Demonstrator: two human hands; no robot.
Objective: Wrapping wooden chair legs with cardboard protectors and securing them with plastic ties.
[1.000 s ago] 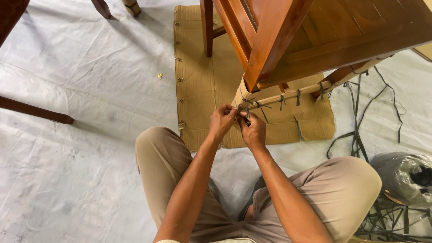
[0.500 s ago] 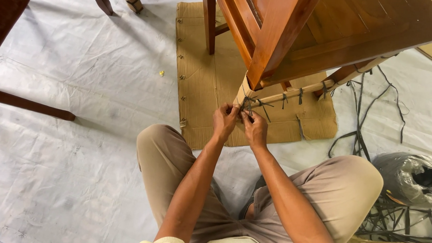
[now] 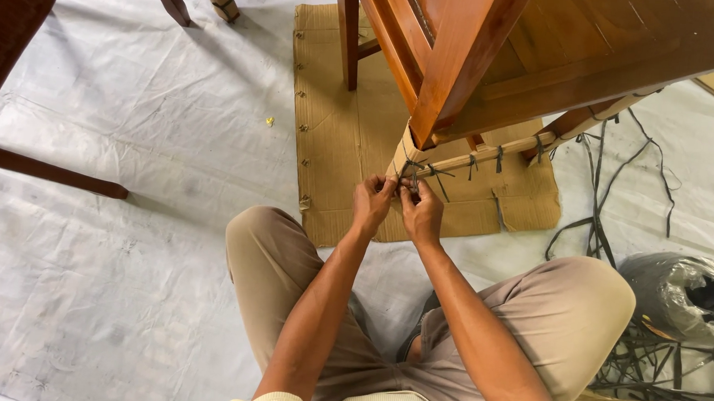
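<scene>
My left hand (image 3: 370, 202) and right hand (image 3: 421, 211) together, pinching dark strap (image 3: 409, 172) at paper-wrapped chair leg (image 3: 402, 153); knotting step, I judge; next needs firm, even pull

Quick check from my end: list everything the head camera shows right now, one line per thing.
wooden chair: one, reddish brown, top centre-right, on the cardboard
paper wrap: one, tan, around the chair's near leg
dark strap: one, dark grey, tied on that wrapped leg
cardboard sheet: one, brown, under the chair
floor sheet: one, white
loose straps: several, dark, right
strap roll: one, plastic-wrapped, far right
left hand: pinching the strap
right hand: pinching the strap
</scene>
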